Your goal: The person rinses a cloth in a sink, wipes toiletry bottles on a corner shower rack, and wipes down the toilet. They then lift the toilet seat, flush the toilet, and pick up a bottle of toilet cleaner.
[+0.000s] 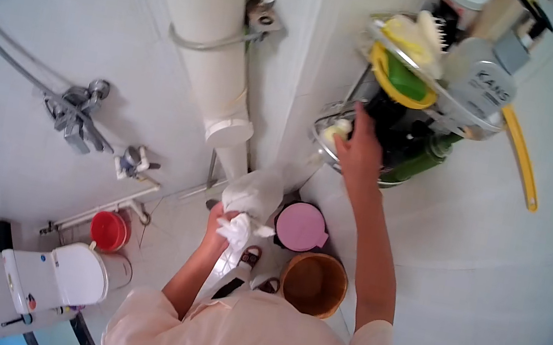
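My left hand (pixel 215 226) is closed round the gathered neck of a white plastic bag (pixel 254 192), which bulges out in front of my body. My right hand (pixel 361 156) reaches to the lower tier of a metal corner rack (pixel 323 145), its index finger and thumb apart. Close by the thumb is a small pale yellow and white item (pixel 336 133); whether I touch it cannot be made out. Dark bottles and a green bottle (pixel 425 161) lie just beyond the fingers, partly hidden.
The upper tier holds a KANS pump bottle (pixel 485 83) and a yellow-rimmed green dish (pixel 403 80); a yellow handle (pixel 521 159) hangs beside it. Below stand a pink lid (pixel 302 227), a brown bucket (pixel 314 285), a red bucket (pixel 109 231) and a toilet (pixel 80 274). A white pipe (pixel 205 7) runs down the wall.
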A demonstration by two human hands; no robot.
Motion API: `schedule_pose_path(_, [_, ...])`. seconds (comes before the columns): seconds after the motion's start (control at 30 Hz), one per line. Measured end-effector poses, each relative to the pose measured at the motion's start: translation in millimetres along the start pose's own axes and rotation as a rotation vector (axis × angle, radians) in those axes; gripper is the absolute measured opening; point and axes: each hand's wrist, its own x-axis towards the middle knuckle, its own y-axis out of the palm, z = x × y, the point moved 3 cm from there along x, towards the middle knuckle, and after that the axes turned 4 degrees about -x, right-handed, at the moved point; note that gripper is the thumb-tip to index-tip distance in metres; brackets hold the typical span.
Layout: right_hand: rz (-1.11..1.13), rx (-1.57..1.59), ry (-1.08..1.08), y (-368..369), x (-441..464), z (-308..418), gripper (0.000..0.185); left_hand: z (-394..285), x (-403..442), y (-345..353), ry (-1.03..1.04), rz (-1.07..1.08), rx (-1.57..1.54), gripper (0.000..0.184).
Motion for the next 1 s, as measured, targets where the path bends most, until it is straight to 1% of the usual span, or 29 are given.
schedule_pose_path(0.03, [-0.030, 0.025, -0.020, -8.3, -2.0, 8.4, 0.052, -3.7, 6.1, -0.9, -0.082, 0.044, -0.139, 0.028])
schedule_pose_path(0.1, [-0.007, 0.053, 0.004, -24.6, -16.4, 25.9, 0.054, -4.8, 15.2, -2.0, -0.100, -0.040, -0.104, 0.025])
schedule_pose_path(0.13, [0.000, 0.062, 0.017, -29.1, -28.6, 31.0, 0.055, -4.3, 16.7, -1.1, -0.105, -0.034, -0.103, 0.024])
schedule_pose_path(0.17, [0.075, 0.109, 0.005, -23.9, -43.5, 31.4, 0.055, -3.8, 18.3, -0.1, -0.109, -0.027, -0.102, 0.022])
schedule_pose_path(0.23, [0.214, 0.197, -0.016, -4.9, -78.2, 24.5, 0.057, -6.1, 19.1, 5.8, -0.104, 0.081, -0.128, 0.020])
schedule_pose_path(0.27, [0.308, 0.295, 0.030, 8.7, -94.5, 21.4, 0.058, -1.6, 19.8, 3.3, -0.107, 0.137, -0.162, 0.019])
schedule_pose_path(0.3, [0.401, 0.392, 0.075, 25.1, -112.8, 18.4, 0.060, 0.9, 16.2, 4.1, -0.127, 0.101, -0.046, 0.020])
schedule_pose_path(0.33, [0.452, 0.484, 0.123, 44.6, -136.2, 9.4, 0.057, 2.2, 12.1, 7.9, -0.144, 0.065, 0.066, 0.021])
schedule_pose_path(0.37, [0.505, 0.576, 0.164, 62.3, -158.2, 1.5, 0.054, 4.9, 6.8, 10.5, -0.158, 0.087, 0.083, 0.024])
schedule_pose_path(0.47, [0.650, 1.054, 0.428, 86.8, -202.5, -3.7, 0.047, 11.6, -14.0, 23.8, -0.219, 0.166, 0.143, 0.029])
schedule_pose_path(0.57, [0.752, 1.693, 1.128, 89.5, -240.1, -2.8, 0.043, 35.9, -37.7, 25.0, -0.285, 0.229, 0.214, 0.033])
schedule_pose_path(0.6, [0.756, 1.768, 1.183, 95.7, -254.7, -9.0, 0.045, 46.1, -48.4, 26.4, -0.251, 0.224, 0.290, 0.034])
schedule_pose_path(0.63, [0.750, 1.728, 1.199, 96.1, -261.5, -13.7, 0.045, 54.9, -60.1, 32.3, -0.222, 0.219, 0.368, 0.034])
schedule_pose_path(0.67, [0.740, 1.686, 1.223, 95.5, -271.2, -19.6, 0.044, 62.7, -71.7, 37.0, -0.171, 0.251, 0.487, 0.040])
schedule_pose_path(0.7, [0.725, 1.641, 1.250, 88.3, -275.8, -16.5, 0.044, 68.9, -85.0, 42.5, -0.245, 0.273, 0.454, 0.048])
schedule_pose_path(0.77, [0.560, 1.414, 1.181, 63.0, -278.2, -18.6, 0.040, 82.4, -101.3, 43.0, -0.305, 0.354, 0.417, 0.048])
schedule_pose_path(0.83, [0.412, 1.236, 1.096, 41.8, -280.4, -26.7, 0.037, 94.7, -116.5, 49.4, -0.234, 0.354, 0.312, 0.047])
schedule_pose_path(0.87, [0.349, 1.318, 1.019, 36.1, -282.0, -35.5, 0.035, 97.3, -122.3, 52.2, -0.194, 0.355, 0.259, 0.047])
schedule_pose_path(0.97, [0.061, 1.376, 0.944, 19.7, -290.0, -71.6, 0.030, 73.7, -150.6, 58.2, -0.163, 0.204, 0.163, 0.040])
schedule_pose_path(1.0, [0.051, 1.403, 0.941, 12.1, -292.5, -83.5, 0.032, 68.9, -155.0, 51.4, -0.180, 0.171, 0.058, 0.038])
